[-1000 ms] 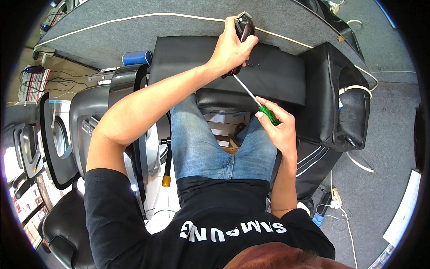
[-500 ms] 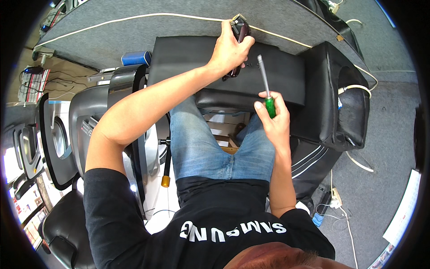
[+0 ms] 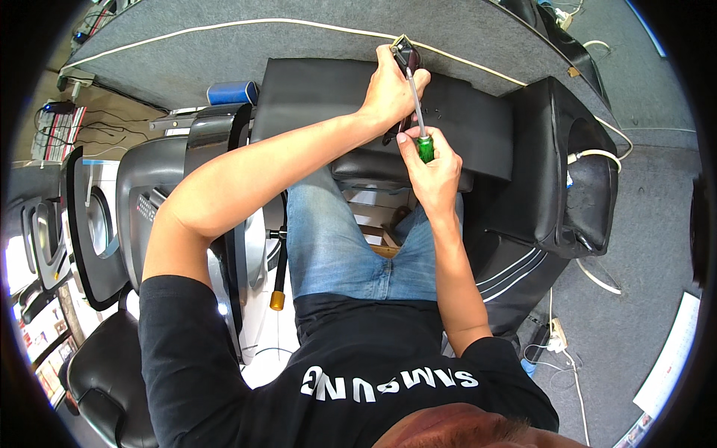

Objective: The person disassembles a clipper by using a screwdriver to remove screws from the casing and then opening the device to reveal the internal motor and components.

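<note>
My left hand (image 3: 387, 95) is closed around a dark hair clipper (image 3: 404, 54), its blade end pointing away from me over the far edge of the black padded bench (image 3: 314, 89). In my right hand (image 3: 435, 170) the fingers grip the green handle of a screwdriver (image 3: 425, 148). Its metal shaft reaches up to the clipper near the blade end, and the tip looks to be on or just above the body. Several tiny dark bits (image 3: 435, 113), perhaps screws, lie on the bench right of the clipper.
A blue cylindrical object (image 3: 231, 92) lies beyond the bench's left end. A black padded armrest (image 3: 534, 157) rises at the right. Black chairs (image 3: 153, 183) crowd the left side. A white cable (image 3: 246, 23) runs along the grey partition behind the bench.
My right hand has moved left and away from me, bringing the screwdriver's tip from beside the clipper to its blade end. The left hand keeps hold of the clipper with little movement.
</note>
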Motion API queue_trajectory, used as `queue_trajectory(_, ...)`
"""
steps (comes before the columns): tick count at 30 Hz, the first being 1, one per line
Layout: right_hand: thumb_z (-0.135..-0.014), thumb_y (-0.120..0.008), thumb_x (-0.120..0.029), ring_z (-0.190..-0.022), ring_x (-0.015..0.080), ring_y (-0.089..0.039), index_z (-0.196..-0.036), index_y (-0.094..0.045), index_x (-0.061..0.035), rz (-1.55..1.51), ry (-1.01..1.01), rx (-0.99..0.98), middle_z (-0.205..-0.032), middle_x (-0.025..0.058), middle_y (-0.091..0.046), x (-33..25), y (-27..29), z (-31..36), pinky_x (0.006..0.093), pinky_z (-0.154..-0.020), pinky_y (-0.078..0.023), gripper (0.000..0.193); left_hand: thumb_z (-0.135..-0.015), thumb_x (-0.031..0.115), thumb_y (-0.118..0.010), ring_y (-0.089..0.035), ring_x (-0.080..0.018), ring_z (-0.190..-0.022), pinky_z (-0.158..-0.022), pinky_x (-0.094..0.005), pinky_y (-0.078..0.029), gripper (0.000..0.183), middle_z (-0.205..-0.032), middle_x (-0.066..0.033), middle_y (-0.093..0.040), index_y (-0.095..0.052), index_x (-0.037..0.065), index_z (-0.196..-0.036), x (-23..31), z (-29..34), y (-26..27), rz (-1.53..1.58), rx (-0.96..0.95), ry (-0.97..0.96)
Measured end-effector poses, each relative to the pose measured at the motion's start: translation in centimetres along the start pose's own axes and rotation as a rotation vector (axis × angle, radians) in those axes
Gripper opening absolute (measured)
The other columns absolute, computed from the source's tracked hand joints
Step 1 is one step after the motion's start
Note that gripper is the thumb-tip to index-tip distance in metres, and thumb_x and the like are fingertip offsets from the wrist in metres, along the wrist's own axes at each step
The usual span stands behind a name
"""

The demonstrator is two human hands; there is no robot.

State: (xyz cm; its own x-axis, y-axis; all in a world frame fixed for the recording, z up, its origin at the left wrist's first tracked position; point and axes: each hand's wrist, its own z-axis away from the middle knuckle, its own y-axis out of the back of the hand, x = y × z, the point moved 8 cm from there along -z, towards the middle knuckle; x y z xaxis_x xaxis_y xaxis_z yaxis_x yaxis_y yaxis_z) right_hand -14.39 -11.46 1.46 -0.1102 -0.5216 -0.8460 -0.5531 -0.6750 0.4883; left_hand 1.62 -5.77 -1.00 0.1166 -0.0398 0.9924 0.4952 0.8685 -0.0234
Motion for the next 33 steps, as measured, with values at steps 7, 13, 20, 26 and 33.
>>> queue_trajectory(7,-0.097,-0.082,-0.018,-0.056,0.0092,-0.055,-0.098,-0.074,-0.0008,-0.006,-0.092,0.033,-0.061,0.0038,-0.060,-0.1,-0.2,0.3,0.0318,-0.057,-0.047,0.019,-0.097,0.027,-0.073,-0.068,-0.0204,-0.062,-0.056,-0.0383,-0.058,0.058,-0.079,-0.0105,-0.065,-0.032,0.003,-0.131,0.8,0.2,0.5,-0.109,0.074,-0.080)
queue_trajectory(13,-0.094,-0.081,-0.020,-0.059,0.0144,-0.058,-0.094,-0.077,0.0014,-0.034,-0.206,0.054,-0.066,0.0092,-0.065,0.8,-0.7,0.5,0.0349,-0.062,-0.051,0.022,-0.096,0.027,-0.076,-0.069,-0.0241,-0.062,-0.060,-0.0413,-0.059,0.060,-0.083,-0.0135,-0.068,-0.034,0.007,-0.135,1.7,0.9,1.1,-0.108,0.167,-0.127)
queue_trajectory(20,-0.096,-0.079,-0.020,-0.055,0.0091,-0.052,-0.091,-0.075,0.0020,-0.182,-0.319,0.053,-0.060,0.0010,-0.057,3.0,-1.1,0.2,0.0330,-0.054,-0.044,0.023,-0.101,0.020,-0.071,-0.065,-0.0193,-0.058,-0.048,-0.0374,-0.057,0.056,-0.082,-0.0115,-0.066,-0.031,0.009,-0.138,0.9,0.6,0.7,-0.045,0.183,-0.173)
queue_trajectory(26,-0.096,-0.076,-0.016,-0.048,0.0071,-0.052,-0.087,-0.075,0.0005,-0.320,-0.420,0.034,-0.057,-0.0017,-0.057,2.9,-2.0,0.5,0.0308,-0.047,-0.042,0.019,-0.101,0.019,-0.072,-0.066,-0.0180,-0.062,-0.051,-0.0361,-0.057,0.062,-0.085,-0.0098,-0.066,-0.031,0.012,-0.146,0.4,0.9,1.4,-0.104,0.291,-0.259)
queue_trajectory(33,-0.096,-0.071,-0.006,-0.044,0.0080,-0.052,-0.094,-0.074,0.0003,-0.610,-0.550,0.001,-0.062,-0.0015,-0.058,4.7,-3.7,1.0,0.0284,-0.039,-0.037,0.007,-0.104,0.013,-0.069,-0.064,-0.0149,-0.064,-0.056,-0.0326,-0.057,0.064,-0.090,-0.0070,-0.063,-0.028,0.016,-0.153,3.3,2.5,1.1,-0.002,0.233,-0.356)
